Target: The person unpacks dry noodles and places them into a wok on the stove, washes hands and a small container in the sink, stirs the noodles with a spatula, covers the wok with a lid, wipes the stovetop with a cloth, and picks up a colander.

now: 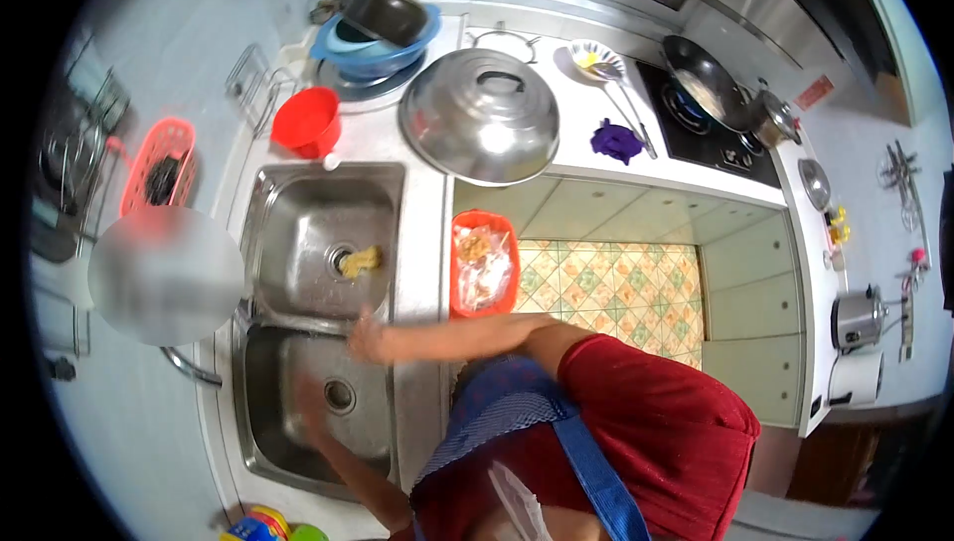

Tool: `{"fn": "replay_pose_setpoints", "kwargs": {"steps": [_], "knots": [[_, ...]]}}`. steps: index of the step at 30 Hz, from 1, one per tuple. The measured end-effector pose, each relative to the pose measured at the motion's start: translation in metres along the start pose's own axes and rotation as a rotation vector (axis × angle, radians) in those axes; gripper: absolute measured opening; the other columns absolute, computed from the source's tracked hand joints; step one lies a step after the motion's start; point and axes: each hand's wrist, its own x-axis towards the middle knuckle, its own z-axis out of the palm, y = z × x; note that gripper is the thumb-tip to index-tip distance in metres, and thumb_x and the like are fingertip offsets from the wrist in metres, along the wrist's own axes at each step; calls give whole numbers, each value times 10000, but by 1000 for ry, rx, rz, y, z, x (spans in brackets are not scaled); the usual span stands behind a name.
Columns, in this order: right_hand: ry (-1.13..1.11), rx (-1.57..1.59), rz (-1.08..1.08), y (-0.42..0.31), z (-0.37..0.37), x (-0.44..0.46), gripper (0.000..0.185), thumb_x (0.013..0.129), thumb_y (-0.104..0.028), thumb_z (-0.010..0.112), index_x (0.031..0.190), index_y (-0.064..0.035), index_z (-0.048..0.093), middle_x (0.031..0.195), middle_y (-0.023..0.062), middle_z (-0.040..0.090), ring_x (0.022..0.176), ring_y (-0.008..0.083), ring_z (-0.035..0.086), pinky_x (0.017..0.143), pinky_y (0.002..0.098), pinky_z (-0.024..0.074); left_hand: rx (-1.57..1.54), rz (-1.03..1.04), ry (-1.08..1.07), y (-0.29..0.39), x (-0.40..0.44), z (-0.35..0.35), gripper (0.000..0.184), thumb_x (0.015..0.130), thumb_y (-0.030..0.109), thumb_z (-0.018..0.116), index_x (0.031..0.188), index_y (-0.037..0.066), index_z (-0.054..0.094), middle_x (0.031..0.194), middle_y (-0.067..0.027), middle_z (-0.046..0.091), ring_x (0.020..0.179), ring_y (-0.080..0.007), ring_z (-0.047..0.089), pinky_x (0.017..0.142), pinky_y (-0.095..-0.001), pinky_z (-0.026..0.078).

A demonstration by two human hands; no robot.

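My left hand [310, 404] is over the lower sink basin [288, 447], smeared by motion, so its fingers do not show clearly. Beside the divider between the two basins is my right hand [368, 337], also blurred. I cannot make out anything held in either hand. In the upper basin [293, 208], a crumpled yellow cloth-like item [360, 262] lies against the drain. A curved metal faucet [194, 369] reaches in from the wall side, left of the lower basin.
A large domed metal lid [487, 119], a red plastic scoop [306, 122] and stacked blue basins [373, 62] stand beyond the sink. Below the counter edge is an orange trash bin [485, 278]. A wok [701, 84] sits on the stove; a purple cloth [616, 142] lies nearby.
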Motion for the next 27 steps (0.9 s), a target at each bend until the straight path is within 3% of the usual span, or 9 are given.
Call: {"fn": "replay_pose_setpoints", "kwargs": {"steps": [3,5,8,9,12,14,17,22,27], "knots": [[24,-414,63,20,24,-24,330,769,-200,610,1083,-111,569,1066,115,595,944,227,571,768,402,466,1389,205,-405,-19,2,32,230,670,123,627,841,-30,620,896,-160,585,834,-313,561,778,-379,441],[-136,95,66,-24,-39,-61,323,785,-155,559,1093,-61,581,915,122,657,1004,236,563,898,361,430,475,-66,115,4,-2,64,351,761,179,603,1072,17,588,1065,-173,578,1023,-345,526,916,-364,386],[-25,1160,-252,-8,-47,-74,369,753,-116,567,1115,-49,561,957,146,643,1002,251,568,874,349,446,1059,222,-133,47,15,75,406,826,236,557,1188,55,519,1154,-157,553,1095,-328,501,936,-377,371],[-68,1375,-20,-14,-79,-109,323,763,-94,560,1082,-42,568,1044,138,608,999,253,565,861,349,448,532,-32,-237,105,19,103,408,827,254,549,1178,48,530,1160,-153,553,1082,-330,508,929,-377,375],[564,-53,232,50,-56,-165,326,777,-117,563,1096,-51,563,1155,116,553,1026,258,550,857,363,444,916,-133,154,56,46,111,406,826,228,554,1196,62,522,1178,-135,549,1087,-307,511,924,-354,377],[871,456,410,90,-61,-252,368,737,-188,602,1077,-54,564,1121,137,550,984,314,543,832,381,447,1517,192,333,35,28,139,388,831,198,550,1179,28,524,1161,-147,554,1067,-336,510,929,-359,375],[1083,61,736,179,-71,-398,455,720,-292,660,1097,-58,558,1039,133,587,957,294,563,830,386,452,401,52,186,10,16,172,332,826,85,570,1134,-33,534,1103,-155,570,984,-247,551,842,-317,449],[1024,-178,1448,287,-71,-565,672,683,-430,670,1243,-145,432,1344,217,271,1214,420,249,878,634,274,65,-222,31,92,-12,334,298,815,38,577,1106,-21,555,1020,-87,589,882,-164,565,784,-258,451],[1024,-86,1259,347,-43,-594,462,663,-268,642,1083,-134,504,1031,183,499,896,358,505,754,462,442,-271,-248,-525,140,-1,514,416,883,197,524,1241,6,430,1188,-104,492,1045,-204,533,853,-295,442]]}}
